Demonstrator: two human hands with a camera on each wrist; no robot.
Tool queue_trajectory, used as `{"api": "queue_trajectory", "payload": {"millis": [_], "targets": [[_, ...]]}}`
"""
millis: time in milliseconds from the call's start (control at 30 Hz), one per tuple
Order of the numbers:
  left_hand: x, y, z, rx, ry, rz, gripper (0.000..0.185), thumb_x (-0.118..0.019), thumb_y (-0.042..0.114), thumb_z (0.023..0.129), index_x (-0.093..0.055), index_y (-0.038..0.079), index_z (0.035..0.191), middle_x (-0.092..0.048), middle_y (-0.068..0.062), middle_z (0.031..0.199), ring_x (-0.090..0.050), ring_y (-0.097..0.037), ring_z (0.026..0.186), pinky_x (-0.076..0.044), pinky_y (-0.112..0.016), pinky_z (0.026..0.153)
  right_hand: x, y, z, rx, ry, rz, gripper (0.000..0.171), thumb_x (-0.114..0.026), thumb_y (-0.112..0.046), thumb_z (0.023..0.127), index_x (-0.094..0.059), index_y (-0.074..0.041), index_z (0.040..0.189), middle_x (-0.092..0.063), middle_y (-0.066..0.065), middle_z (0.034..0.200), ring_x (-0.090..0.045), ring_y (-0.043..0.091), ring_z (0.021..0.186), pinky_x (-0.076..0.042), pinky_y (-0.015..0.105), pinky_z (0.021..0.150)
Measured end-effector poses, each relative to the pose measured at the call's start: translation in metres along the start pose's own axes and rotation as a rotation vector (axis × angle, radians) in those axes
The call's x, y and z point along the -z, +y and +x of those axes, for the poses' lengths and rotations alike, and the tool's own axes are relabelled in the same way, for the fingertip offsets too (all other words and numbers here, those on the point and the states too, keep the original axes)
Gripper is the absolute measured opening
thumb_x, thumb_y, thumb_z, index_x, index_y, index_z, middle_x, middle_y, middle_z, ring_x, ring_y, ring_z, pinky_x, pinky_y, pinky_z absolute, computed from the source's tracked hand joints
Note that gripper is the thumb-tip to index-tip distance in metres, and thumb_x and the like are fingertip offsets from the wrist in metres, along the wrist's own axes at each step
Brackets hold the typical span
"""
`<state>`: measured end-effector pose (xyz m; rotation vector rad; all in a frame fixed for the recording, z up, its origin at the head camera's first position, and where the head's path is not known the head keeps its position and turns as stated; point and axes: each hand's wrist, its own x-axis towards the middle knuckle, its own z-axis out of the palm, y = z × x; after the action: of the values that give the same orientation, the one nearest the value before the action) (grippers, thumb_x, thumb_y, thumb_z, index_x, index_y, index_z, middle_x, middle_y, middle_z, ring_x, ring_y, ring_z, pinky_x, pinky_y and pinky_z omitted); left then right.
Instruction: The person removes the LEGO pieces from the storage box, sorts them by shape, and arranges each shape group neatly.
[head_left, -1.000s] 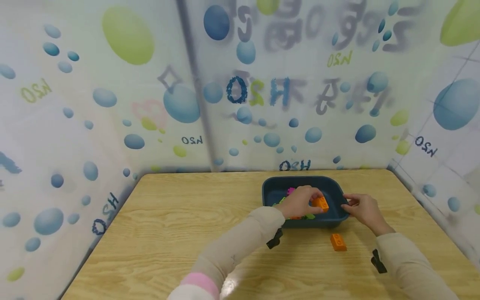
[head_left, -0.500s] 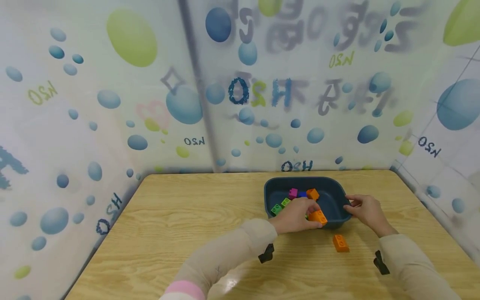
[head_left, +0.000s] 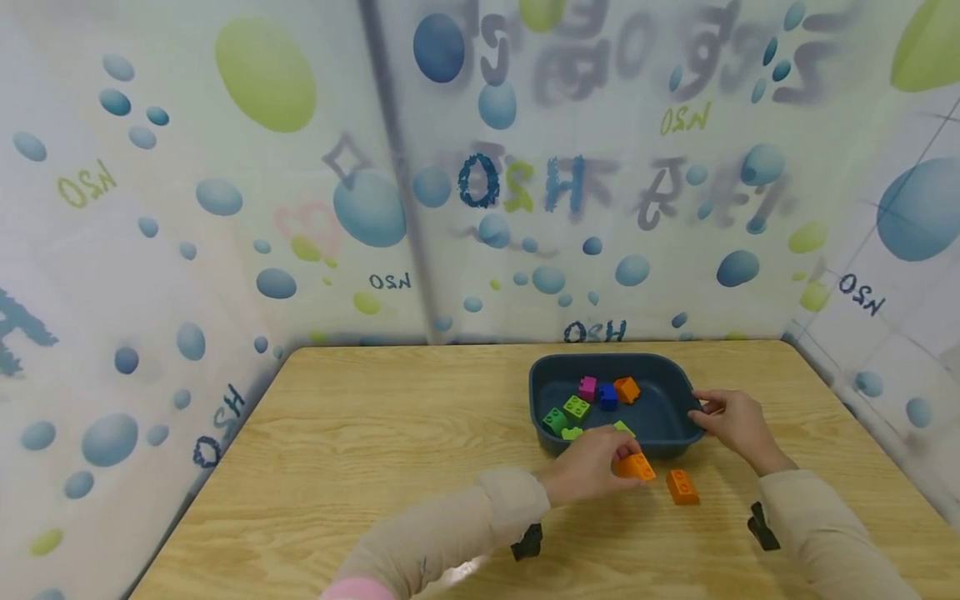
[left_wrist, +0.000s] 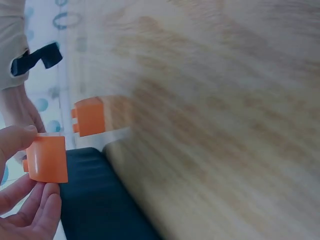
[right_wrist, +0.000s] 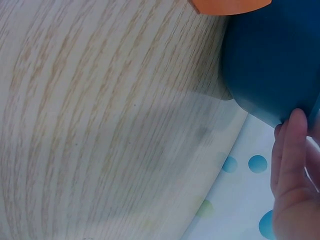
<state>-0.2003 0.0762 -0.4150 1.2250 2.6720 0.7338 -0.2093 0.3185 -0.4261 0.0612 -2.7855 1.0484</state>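
My left hand (head_left: 588,468) pinches an orange toy building brick (head_left: 636,468) between thumb and fingers, just in front of the dark blue plastic tub (head_left: 670,417). In the left wrist view, that brick (left_wrist: 49,159) shows a smooth curved side, with the thumb above and fingers below. A second orange brick (head_left: 682,487) lies on the table, right of the held one. My right hand (head_left: 738,427) grips the tub's right rim, its fingers (right_wrist: 295,145) against the wall in the right wrist view. The tub holds green bricks (head_left: 576,408), a magenta one (head_left: 587,387), a blue one (head_left: 608,397) and another orange brick (head_left: 627,390).
The light wooden table (head_left: 405,417) stretches left of the tub and forward to the person. Behind its far edge stands a pale wall covering (head_left: 480,275) with blue and green bubble prints. Dark straps hang at both sleeves (head_left: 480,508).
My left hand has brought the orange brick out of the tub, toward the person and down in front of it, uncovering the bricks inside. My right hand stays on the rim.
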Motion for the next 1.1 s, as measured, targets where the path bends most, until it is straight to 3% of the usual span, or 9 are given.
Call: {"api": "queue_trajectory", "payload": {"millis": [367,733,1100], "targets": [[-0.018,-0.006,-0.005,0.023,-0.048,0.0,0.033,-0.068,0.036,0.076,-0.06,0.016,0.101,-0.055,0.012,0.085,-0.046,0.003,0.073,-0.037,-0.008,0.064,-0.001,0.001,0.001,0.015,0.009,0.001,0.039,-0.064,-0.004,0.077,-0.055,0.015,0.109,-0.059,0.023,0.082,-0.058,0.023,0.063,-0.047,0.025,0.047],[-0.029,-0.005,-0.006,0.045,-0.091,0.105,0.036,-0.067,0.04,0.076,-0.061,0.017,0.102,-0.056,0.012,0.084,-0.045,0.001,0.07,-0.036,-0.009,0.063,0.0,0.001,0.0,0.033,0.021,-0.009,0.038,-0.064,-0.003,0.076,-0.055,0.015,0.108,-0.058,0.022,0.081,-0.058,0.021,0.059,-0.046,0.025,0.046],[-0.037,-0.009,-0.007,0.086,-0.073,0.028,0.036,-0.069,0.039,0.075,-0.059,0.016,0.101,-0.052,0.011,0.08,-0.044,0.001,0.068,-0.036,-0.01,0.06,-0.001,0.001,-0.001,0.031,0.022,0.005,0.038,-0.064,-0.002,0.076,-0.054,0.015,0.109,-0.058,0.023,0.082,-0.058,0.028,0.066,-0.047,0.025,0.047]]}}
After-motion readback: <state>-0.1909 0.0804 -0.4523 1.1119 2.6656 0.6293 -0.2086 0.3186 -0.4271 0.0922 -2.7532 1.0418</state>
